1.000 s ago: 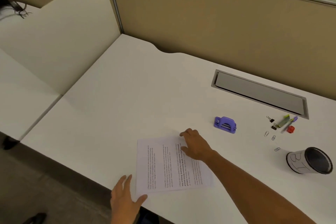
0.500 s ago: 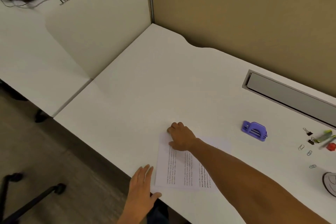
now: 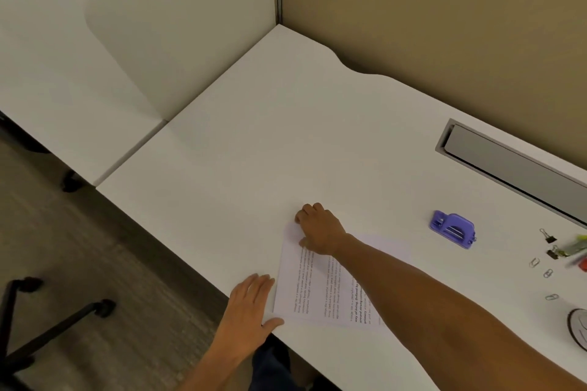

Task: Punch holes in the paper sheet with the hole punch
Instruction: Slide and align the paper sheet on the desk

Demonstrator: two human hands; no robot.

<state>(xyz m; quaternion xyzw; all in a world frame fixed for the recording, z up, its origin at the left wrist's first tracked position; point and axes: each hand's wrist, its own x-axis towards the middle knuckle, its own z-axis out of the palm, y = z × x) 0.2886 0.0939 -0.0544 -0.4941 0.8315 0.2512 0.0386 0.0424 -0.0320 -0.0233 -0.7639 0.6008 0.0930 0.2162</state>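
A: What is nearest the camera?

B: The left hand [image 3: 251,311] is lying flat and open at the desk [image 3: 254,143] front edge, fingers together, gripping nothing. Its thumb is touching the near corner of the sheet [image 3: 320,292], probably to stop it sliding.

A: And the right hand?

B: The right hand [image 3: 319,228] is reaching across the sheet, fingers curled down onto the far left corner. It is pressing or pinching there; I cannot tell which. The forearm is crossing over the printed text, likely squaring the sheet up.

A: Where is the punch?

B: The purple punch [image 3: 452,228] is sitting untouched, well apart, to the right of the sheet and farther back. No holes are being made yet.

A: Anything beyond that?

B: Clips [image 3: 548,273] and pens [image 3: 575,247] are lying near the right edge, and a grey cable tray [image 3: 508,165] is running along the partition.
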